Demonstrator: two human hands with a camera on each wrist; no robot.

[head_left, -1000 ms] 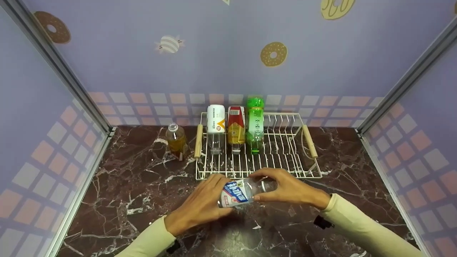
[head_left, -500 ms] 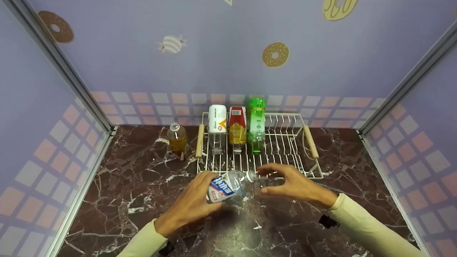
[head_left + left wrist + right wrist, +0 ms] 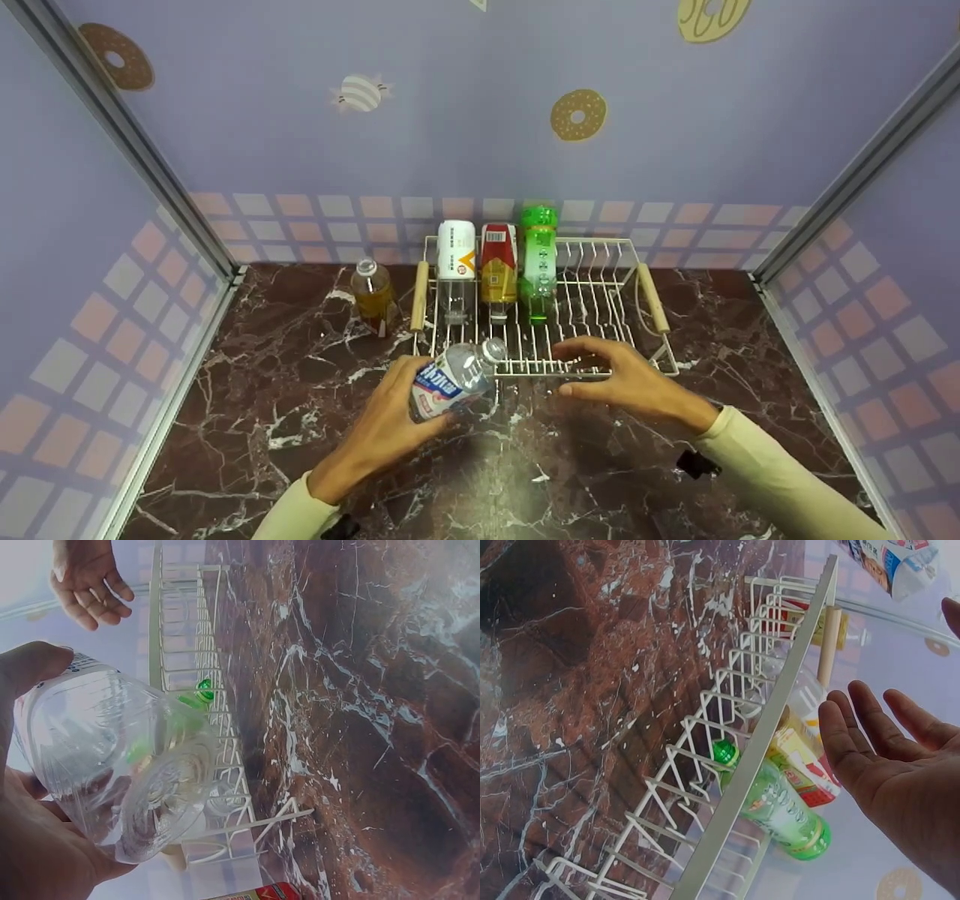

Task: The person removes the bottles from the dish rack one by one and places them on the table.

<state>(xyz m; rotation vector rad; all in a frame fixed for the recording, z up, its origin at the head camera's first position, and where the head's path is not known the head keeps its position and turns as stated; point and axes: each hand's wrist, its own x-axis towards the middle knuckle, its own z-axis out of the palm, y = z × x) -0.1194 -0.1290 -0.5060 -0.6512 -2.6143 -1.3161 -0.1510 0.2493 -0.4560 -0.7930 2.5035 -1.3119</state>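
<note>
My left hand (image 3: 394,412) grips a clear plastic bottle (image 3: 452,375) with a blue and white label, fingers and thumb round its labelled body. The bottle leans with its neck up and to the right, over the front of a cream wire dish rack (image 3: 585,367). In the left wrist view the base of the clear bottle (image 3: 169,799) faces the camera. My right hand (image 3: 626,379) holds nothing. Its fingers are spread and relaxed near the rack's front edge, apart from the bottle; the right wrist view shows the open palm (image 3: 907,772) beside the rack.
In the rack, neck-down, stand a white-labelled bottle (image 3: 457,255), a red and yellow bottle (image 3: 499,262) and a green bottle (image 3: 539,262). An upright bottle of amber liquid (image 3: 373,296) stands left of the rack. Wooden handles (image 3: 652,296) flank it; patterned walls enclose the marble counter (image 3: 300,397).
The right hand has let go of the bottle's neck and moved right. The left hand has carried the bottle left and turned its neck further upward.
</note>
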